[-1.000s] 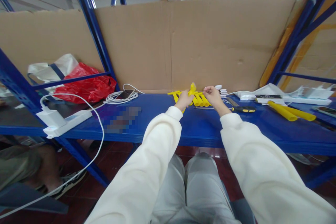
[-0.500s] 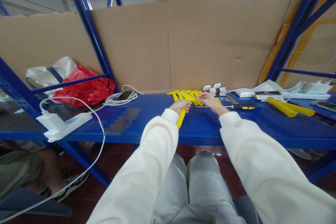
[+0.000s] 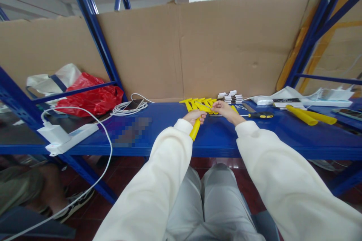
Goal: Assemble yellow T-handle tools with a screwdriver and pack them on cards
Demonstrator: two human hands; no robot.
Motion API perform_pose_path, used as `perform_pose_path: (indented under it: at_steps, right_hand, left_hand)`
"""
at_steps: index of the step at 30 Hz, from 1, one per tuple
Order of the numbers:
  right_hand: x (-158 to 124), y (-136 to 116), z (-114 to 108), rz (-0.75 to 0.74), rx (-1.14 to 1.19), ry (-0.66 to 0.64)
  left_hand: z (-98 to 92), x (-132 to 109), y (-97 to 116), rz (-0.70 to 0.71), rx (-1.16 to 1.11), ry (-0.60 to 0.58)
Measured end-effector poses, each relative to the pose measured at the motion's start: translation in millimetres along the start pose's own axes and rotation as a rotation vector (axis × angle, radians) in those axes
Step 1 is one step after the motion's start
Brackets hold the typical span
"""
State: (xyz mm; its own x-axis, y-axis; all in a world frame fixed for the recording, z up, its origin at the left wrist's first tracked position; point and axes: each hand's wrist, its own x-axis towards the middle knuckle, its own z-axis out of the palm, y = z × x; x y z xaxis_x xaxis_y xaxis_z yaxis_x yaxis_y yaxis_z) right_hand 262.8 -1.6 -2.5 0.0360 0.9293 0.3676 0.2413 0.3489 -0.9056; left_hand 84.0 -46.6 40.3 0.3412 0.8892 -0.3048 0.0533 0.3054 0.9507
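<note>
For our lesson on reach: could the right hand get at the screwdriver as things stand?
Probably yes: the screwdriver's handle lies uncovered, close to the right hand, though that hand seems busy by the yellow tube in the left hand.

No lettering, brand or number is legible at the blue workbench (image 3: pixel 161 111); any print on the black-and-white box (image 3: pixel 287 103) at right is too small to read.
</note>
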Motion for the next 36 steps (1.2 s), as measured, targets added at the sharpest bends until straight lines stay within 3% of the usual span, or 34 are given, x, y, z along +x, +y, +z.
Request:
perform_pose_path:
  at_steps: [10,21,36]
  right_hand:
    - [1,0,3,0.019,0.025,-0.076]
    - [-1,-3,2,0.159,-0.062,-0.036]
    - [8,12,10,-0.137,0.054,-0.06]
  left_hand:
    - [1.3,1,-4,0.072,0.076,0.031]
    - [1.3,6,-8,0.163,0.202,0.017]
    - [2.7,3,-5,0.17,0.18,0.05]
